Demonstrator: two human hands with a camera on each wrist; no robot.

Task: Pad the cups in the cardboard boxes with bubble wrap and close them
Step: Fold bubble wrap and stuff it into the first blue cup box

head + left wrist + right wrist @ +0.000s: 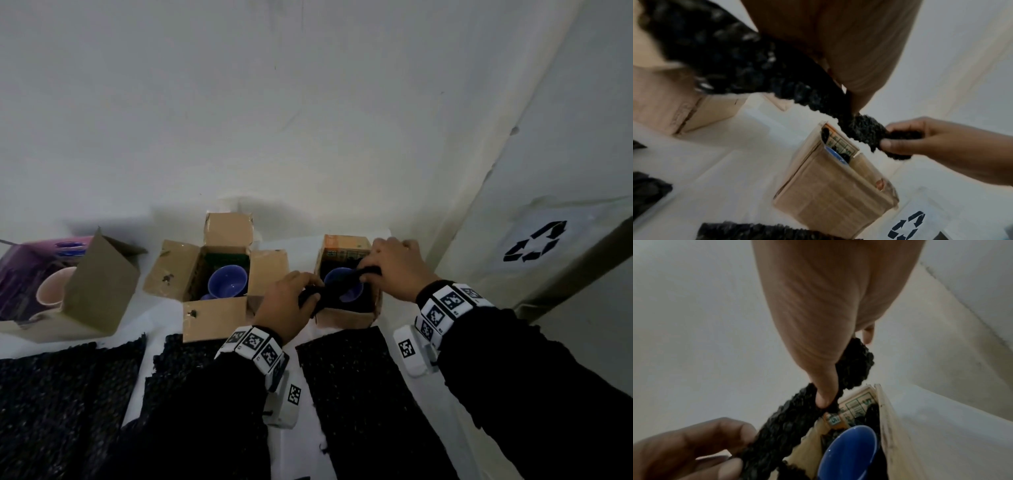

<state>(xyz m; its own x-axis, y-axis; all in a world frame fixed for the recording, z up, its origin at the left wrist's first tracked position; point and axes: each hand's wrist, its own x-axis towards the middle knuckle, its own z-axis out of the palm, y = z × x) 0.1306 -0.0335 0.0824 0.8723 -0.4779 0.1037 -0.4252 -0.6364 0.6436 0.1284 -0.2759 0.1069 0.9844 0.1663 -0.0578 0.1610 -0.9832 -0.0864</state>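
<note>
Black bubble wrap strip (337, 286), bunched and knobbly, pinched taut between both hands (342, 281).

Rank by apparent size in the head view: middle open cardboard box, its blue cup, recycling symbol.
1. Middle open cardboard box
2. Black recycling symbol and blue cup: look alike; the symbol is farther away, so unranked.

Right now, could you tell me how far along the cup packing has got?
Done: the right box already has black wrap around its blue cup. In hand: both hands, left and right, hold a wrap strip over it. Left: the middle box and left box look unpadded; all three stand open.
</note>
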